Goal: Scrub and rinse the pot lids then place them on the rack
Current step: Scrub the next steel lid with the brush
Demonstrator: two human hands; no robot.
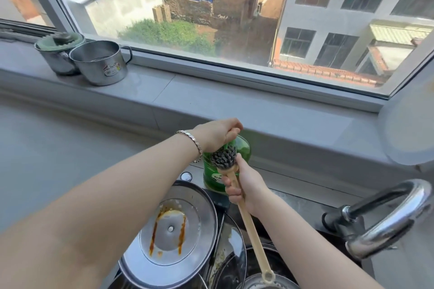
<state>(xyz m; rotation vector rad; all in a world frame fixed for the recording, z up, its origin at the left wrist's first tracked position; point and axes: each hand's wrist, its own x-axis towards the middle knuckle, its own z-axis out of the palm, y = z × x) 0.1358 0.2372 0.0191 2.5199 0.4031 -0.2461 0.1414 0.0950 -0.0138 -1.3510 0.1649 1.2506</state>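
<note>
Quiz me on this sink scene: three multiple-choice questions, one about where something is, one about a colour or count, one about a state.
1. Where do the two steel mugs stand?
A. in the sink
B. on the windowsill
C. on a rack

2. What colour is the soap bottle?
A. green
B. blue
C. white

3. What state is the big lid in?
A. clean and dry
B. streaked with orange residue
C. covered in foam

Answers:
1 B, they sit on the sill below the window, at far left.
2 A, its body is green under the left hand, while the right hand holds the brush against it.
3 B, orange streaks run across its surface.
</note>
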